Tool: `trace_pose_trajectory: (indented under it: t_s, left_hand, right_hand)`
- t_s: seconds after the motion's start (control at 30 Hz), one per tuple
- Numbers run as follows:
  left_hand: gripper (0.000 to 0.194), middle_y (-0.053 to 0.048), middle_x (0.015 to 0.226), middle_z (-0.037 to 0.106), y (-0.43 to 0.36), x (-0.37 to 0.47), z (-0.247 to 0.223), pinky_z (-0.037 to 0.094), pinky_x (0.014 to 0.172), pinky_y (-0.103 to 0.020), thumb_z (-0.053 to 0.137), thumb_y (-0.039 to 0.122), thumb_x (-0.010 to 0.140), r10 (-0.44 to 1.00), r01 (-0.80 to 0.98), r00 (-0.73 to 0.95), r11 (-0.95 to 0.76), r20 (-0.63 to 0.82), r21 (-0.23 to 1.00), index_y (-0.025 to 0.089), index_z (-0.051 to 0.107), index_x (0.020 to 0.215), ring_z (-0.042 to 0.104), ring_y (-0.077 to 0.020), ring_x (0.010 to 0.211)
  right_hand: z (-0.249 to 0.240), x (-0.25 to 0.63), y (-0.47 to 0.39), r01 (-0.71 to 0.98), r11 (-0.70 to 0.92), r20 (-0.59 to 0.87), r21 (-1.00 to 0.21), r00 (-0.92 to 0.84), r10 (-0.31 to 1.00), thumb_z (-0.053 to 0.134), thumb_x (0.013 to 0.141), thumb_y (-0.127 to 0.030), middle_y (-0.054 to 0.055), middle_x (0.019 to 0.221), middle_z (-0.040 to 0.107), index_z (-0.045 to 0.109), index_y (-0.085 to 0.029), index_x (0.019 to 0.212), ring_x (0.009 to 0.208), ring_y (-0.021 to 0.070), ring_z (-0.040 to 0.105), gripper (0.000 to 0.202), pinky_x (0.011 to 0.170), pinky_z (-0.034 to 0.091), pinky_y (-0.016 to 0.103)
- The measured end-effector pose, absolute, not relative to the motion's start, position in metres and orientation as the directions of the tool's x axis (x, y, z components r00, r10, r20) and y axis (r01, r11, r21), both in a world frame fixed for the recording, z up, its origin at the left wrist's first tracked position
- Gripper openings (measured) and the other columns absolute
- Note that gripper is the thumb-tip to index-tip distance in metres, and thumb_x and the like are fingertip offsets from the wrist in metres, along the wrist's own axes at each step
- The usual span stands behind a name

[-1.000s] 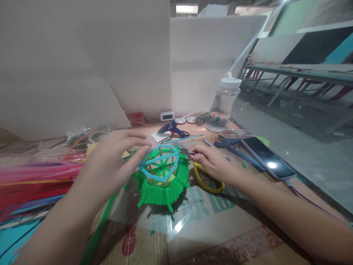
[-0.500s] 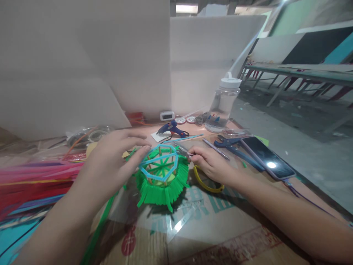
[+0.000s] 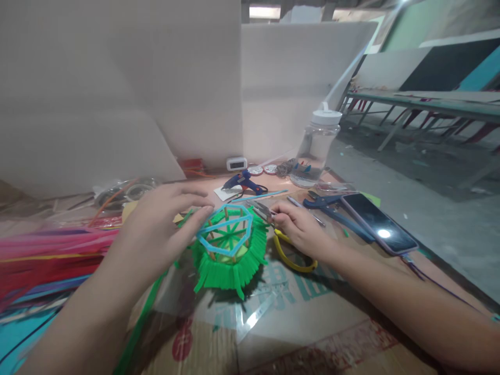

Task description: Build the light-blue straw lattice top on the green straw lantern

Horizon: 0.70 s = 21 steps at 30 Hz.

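A small craft piece (image 3: 230,276) stands in the middle, with a green fuzzy fringe and short wooden posts. On its top is a light-blue pipe-cleaner ring (image 3: 244,242), with a blue strip lying across it and green spokes below. My left hand (image 3: 172,213) is at its left edge, thumb and fingers apart; whether the thumb touches the ring I cannot tell. To the right, my right hand (image 3: 295,224) is closed on yellow-handled scissors (image 3: 295,263), near where blades and handles meet. The metal blades point toward the fringe, and the hand covers the middle of the tool.
A blue glue gun (image 3: 242,179), a small white digital display (image 3: 236,164) and a water bottle (image 3: 316,146) stand behind. Blue pliers (image 3: 339,211), a pen (image 3: 295,202) and a phone (image 3: 378,224) lie right. Colourful pipe cleaners (image 3: 50,255) are piled left.
My right hand has shifted slightly right, and more of the scissors' metal blades shows. My left hand and the green craft piece look the same.
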State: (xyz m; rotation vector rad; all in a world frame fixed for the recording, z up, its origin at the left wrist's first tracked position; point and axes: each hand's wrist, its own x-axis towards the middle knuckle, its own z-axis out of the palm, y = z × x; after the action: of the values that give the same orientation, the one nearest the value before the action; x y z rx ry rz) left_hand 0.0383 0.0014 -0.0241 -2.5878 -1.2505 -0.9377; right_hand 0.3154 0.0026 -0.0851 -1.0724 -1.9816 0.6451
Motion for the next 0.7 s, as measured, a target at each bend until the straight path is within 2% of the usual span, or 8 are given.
trace_pose_trajectory:
  t_s: [0.13, 0.4, 0.7]
  left_hand:
    - [0.025, -0.007, 0.107, 0.074, 0.0003, 0.0385, -0.0241, 0.049, 0.09, -0.042, 0.054, 0.035, 0.099, 0.67, 0.739, 0.465, -0.654, 0.579, 0.163, 0.02, 0.074, 0.099, 0.067, -0.0242, 0.102]
    - [0.025, -0.007, 0.105, 0.074, 0.0021, 0.0389, -0.024, 0.049, 0.089, -0.042, 0.054, 0.034, 0.099, 0.658, 0.735, 0.467, -0.66, 0.591, 0.154, 0.019, 0.074, 0.098, 0.067, -0.0242, 0.101]
    - [0.022, -0.005, 0.103, 0.075, 0.0024, 0.0397, -0.0243, 0.05, 0.088, -0.04, 0.055, 0.033, 0.099, 0.641, 0.727, 0.473, -0.672, 0.605, 0.143, 0.021, 0.074, 0.097, 0.068, -0.0231, 0.099]
  right_hand:
    - [-0.0812, 0.3173, 0.0035, 0.478, 0.526, 0.418, -0.703, -0.321, 0.85, 0.04, 0.101, -0.041, 0.0, 0.071, 0.053, 0.053, -0.021, 0.08, 0.066, 0.0155, 0.049, 0.031, 0.064, 0.039, 0.026]
    - [-0.0871, 0.3179, 0.0071, 0.473, 0.528, 0.358, -0.705, -0.406, 0.841, 0.045, 0.095, -0.038, 0.001, 0.072, 0.057, 0.054, -0.021, 0.082, 0.067, 0.0161, 0.051, 0.023, 0.063, 0.037, 0.026]
    - [-0.0884, 0.3152, 0.0048, 0.467, 0.534, 0.349, -0.705, -0.427, 0.834, 0.043, 0.096, -0.038, 0.001, 0.071, 0.057, 0.053, -0.021, 0.08, 0.067, 0.016, 0.052, 0.025, 0.063, 0.037, 0.026]
